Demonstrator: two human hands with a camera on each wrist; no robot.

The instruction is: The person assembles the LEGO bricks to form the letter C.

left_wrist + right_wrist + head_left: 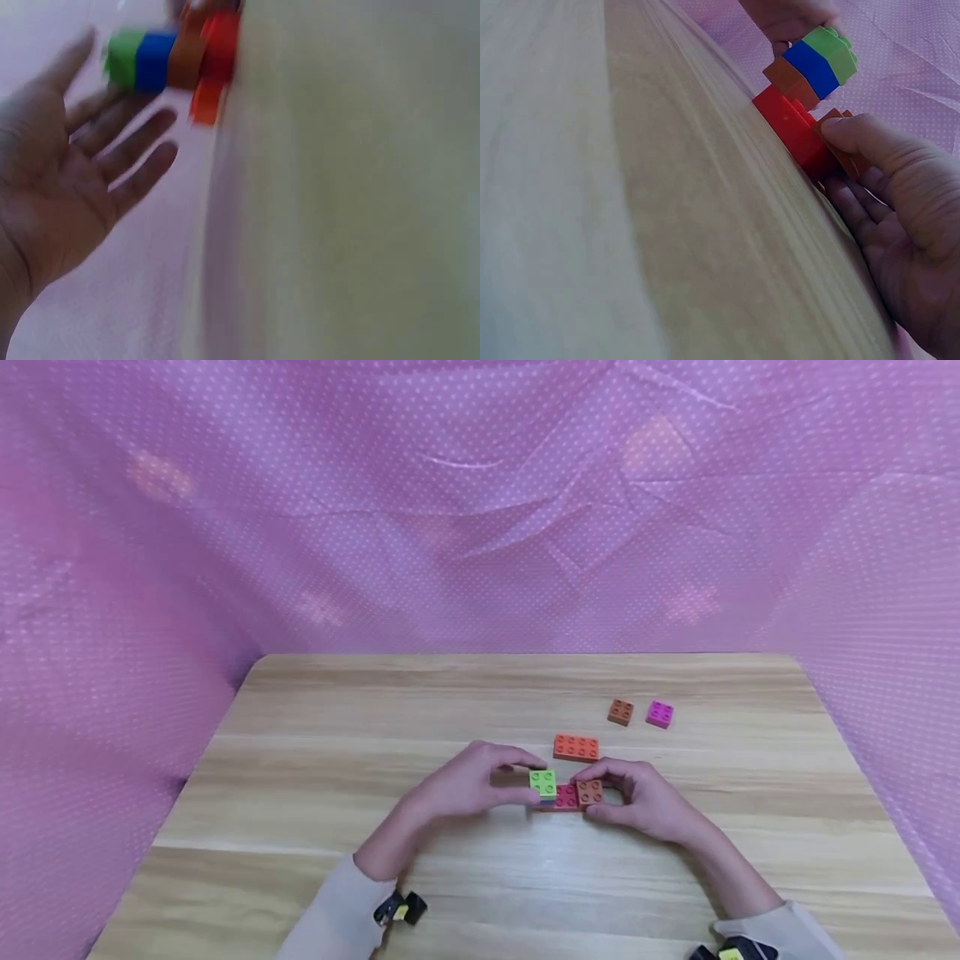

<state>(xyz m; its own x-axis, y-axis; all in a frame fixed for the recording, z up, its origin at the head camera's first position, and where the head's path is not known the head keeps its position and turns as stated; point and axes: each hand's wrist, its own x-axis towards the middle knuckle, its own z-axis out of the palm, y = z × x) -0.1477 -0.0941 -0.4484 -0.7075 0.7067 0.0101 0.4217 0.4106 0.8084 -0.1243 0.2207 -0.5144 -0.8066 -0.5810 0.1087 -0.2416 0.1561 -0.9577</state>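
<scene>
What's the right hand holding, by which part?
The right hand pinches the near and far sides of the brown brick at the right end of the red brick.

Curtained booth (112, 693), pink dotted drapes (480, 510), wood-grain table (337, 718)

You face a pale wood-grain worktop (315, 727); behind it and along both sides hangs a creased pink cloth (360, 568) with white dots.
</scene>
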